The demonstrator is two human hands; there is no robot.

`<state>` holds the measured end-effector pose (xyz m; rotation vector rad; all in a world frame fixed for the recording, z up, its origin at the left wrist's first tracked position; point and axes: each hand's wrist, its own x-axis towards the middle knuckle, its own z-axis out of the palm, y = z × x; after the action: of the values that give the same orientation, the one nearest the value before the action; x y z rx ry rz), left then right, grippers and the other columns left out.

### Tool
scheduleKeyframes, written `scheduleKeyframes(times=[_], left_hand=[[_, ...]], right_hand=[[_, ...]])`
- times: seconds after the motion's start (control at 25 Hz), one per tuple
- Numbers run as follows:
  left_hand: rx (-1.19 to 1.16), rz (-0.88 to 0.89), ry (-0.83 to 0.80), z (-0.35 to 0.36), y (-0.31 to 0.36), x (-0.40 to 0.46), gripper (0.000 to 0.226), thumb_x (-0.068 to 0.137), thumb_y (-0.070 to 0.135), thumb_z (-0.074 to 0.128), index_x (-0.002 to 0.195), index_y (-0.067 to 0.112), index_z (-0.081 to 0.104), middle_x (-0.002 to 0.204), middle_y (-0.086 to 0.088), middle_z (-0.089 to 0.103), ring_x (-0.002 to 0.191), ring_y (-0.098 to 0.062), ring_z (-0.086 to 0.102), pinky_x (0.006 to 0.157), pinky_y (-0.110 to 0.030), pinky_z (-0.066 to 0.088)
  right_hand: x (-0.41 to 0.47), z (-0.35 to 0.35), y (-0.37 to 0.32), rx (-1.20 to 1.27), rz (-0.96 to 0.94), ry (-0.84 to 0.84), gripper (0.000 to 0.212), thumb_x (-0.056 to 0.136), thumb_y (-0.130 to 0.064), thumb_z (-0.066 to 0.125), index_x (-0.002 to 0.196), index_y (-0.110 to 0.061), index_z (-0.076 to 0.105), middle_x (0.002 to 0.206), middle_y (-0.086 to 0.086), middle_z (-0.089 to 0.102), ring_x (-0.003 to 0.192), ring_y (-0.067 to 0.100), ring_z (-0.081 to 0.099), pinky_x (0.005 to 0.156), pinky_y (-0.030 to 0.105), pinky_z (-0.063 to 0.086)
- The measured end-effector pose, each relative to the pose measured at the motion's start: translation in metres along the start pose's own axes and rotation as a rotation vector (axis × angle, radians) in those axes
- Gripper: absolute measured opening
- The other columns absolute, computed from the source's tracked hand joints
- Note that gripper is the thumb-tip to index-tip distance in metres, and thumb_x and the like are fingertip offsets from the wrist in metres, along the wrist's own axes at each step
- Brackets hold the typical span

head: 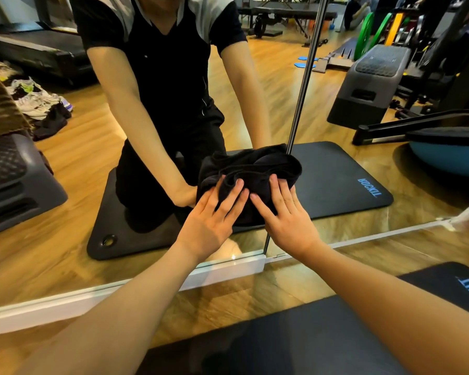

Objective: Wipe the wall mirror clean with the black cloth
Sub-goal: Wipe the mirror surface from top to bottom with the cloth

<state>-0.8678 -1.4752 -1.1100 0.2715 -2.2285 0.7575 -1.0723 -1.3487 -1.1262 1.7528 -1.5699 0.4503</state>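
1. Pressing a bunched, soft black cloth [248,180] flat against the large frameless wall mirror [336,109], low down, just above the white baseboard strip [222,269].
2. Left hand [211,215]: fingers straight and spread, palm on the lower left of the cloth. Not curled round it; a flat push, likely to spread pressure over more glass.
3. Right hand [287,217]: same pose, fingers extended, fingertips on the cloth's lower right. Flat-handed too, nothing pinched.
4. Both hands side by side, index fingers nearly touching. Judgement: two hands used so the thick wad stays in contact and does not roll off the glass.
5. Cloth sits across the vertical metal seam [303,85] between two mirror panels, probably so the joint gets wiped as well.
6. Cloth is folded into several layers, top edge puckered; a thick pad gives grip but may leave only part of it touching the glass.
7. Person kneels on a dark foam exercise mat [282,336], which explains the low reach and outstretched arms.
8. Reflection shows wood-look floor, grey step platform [368,85], a pile of shoes [35,101].
9. Whether the glass is already clean I cannot tell; no streaks readable.
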Motion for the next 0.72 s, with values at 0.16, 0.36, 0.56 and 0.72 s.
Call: scheduleKeyframes(times=[0.16,0.36,0.56,0.72], left_hand=[[0.003,0.019,-0.030,0.001,0.000,-0.006,0.070,0.098,0.022,0.053,0.160,0.005,0.025,0.164,-0.017,0.019,0.147,-0.046,0.026,0.125,-0.050,0.019],[0.019,0.084,-0.062,-0.008,-0.016,-0.013,0.070,0.102,0.025,0.051,0.160,0.002,0.019,0.166,-0.019,0.017,0.149,-0.044,0.024,0.125,-0.049,0.020],[0.034,0.101,-0.132,-0.019,-0.030,-0.029,0.076,0.100,0.024,0.057,0.161,0.003,0.016,0.168,-0.017,0.012,0.153,-0.042,0.019,0.126,-0.047,0.018],[0.050,0.110,-0.148,-0.028,-0.055,-0.060,0.075,0.100,0.023,0.060,0.161,0.005,0.019,0.169,-0.016,0.012,0.151,-0.040,0.024,0.124,-0.046,0.018]], right_hand=[[-0.004,0.003,-0.005,-0.008,0.006,-0.020,0.108,0.087,-0.003,0.073,0.166,-0.023,0.001,0.169,0.025,-0.016,0.157,0.044,-0.008,0.125,0.059,0.006],[0.000,-0.004,-0.018,-0.020,0.041,-0.103,0.115,0.082,0.002,0.072,0.165,-0.023,-0.003,0.167,0.025,-0.020,0.156,0.045,-0.015,0.121,0.063,0.005],[0.006,-0.005,-0.044,-0.001,0.087,-0.144,0.117,0.082,0.004,0.071,0.165,-0.024,-0.006,0.167,0.023,-0.023,0.155,0.042,-0.021,0.118,0.065,0.007],[0.017,-0.001,-0.077,0.040,0.075,-0.142,0.118,0.081,0.004,0.072,0.165,-0.025,-0.005,0.168,0.021,-0.022,0.155,0.040,-0.022,0.117,0.065,0.011]])
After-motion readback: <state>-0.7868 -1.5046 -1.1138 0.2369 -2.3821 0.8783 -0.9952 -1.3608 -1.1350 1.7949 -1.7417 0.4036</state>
